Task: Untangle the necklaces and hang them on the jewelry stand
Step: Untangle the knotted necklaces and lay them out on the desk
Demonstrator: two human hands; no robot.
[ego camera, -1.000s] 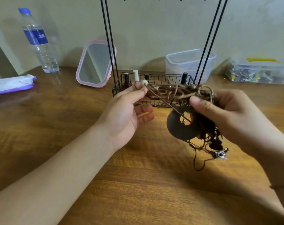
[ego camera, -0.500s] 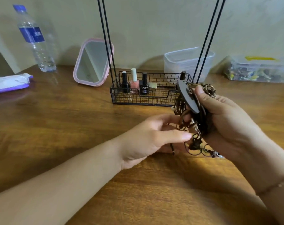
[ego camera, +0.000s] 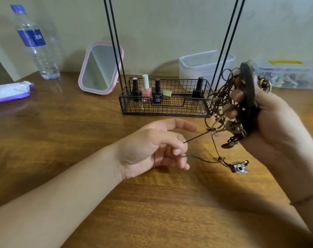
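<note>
On the wooden surface [ego camera: 80, 133], a water bottle [ego camera: 34, 43] stood at ten o'clock, a pink-framed mirror [ego camera: 100, 68] at eleven, clear plastic containers [ego camera: 200, 68] at one.

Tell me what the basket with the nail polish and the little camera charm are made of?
The basket looks like thin metal wire with a matte black coat: an open grid you can see through. The camera charm looks like silvery metal, since it glints, though shiny plastic is possible.

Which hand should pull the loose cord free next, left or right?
Probably left. The left hand already pinches the dark cord leading out of the necklace tangle, while the right hand grips that tangle.
</note>
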